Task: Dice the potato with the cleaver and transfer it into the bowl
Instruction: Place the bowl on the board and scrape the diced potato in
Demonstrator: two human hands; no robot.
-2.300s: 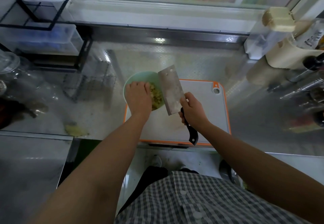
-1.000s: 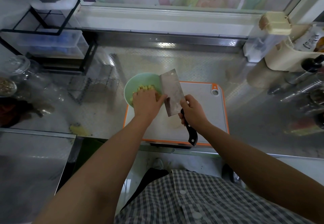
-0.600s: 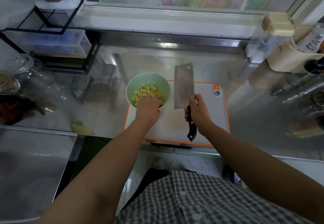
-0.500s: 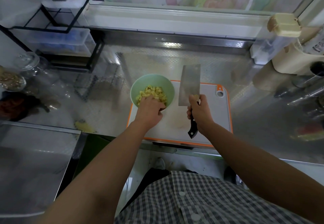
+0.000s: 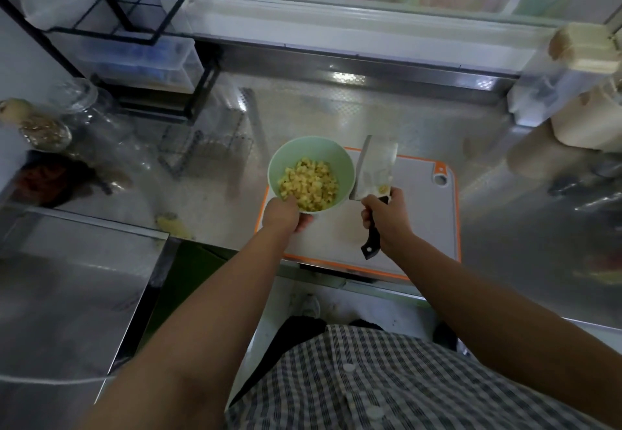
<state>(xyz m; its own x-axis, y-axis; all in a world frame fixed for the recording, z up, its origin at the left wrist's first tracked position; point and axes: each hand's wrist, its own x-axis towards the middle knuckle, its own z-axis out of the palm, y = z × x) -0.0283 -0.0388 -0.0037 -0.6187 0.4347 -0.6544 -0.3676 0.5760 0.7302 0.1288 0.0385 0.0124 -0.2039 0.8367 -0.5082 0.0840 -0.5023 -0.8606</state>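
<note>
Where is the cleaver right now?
In the head view the cleaver is just right of centre, held in the right hand over the cutting board, its blade beside the right side of the green bowl.

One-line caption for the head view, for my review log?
Left hand grips the green bowl of diced potato while the right hand holds the cleaver over the cutting board.

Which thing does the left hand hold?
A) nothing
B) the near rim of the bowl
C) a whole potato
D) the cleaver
B: the left hand grips the near rim of the bowl, which holds the diced potato; the cleaver is in the right hand.
</note>
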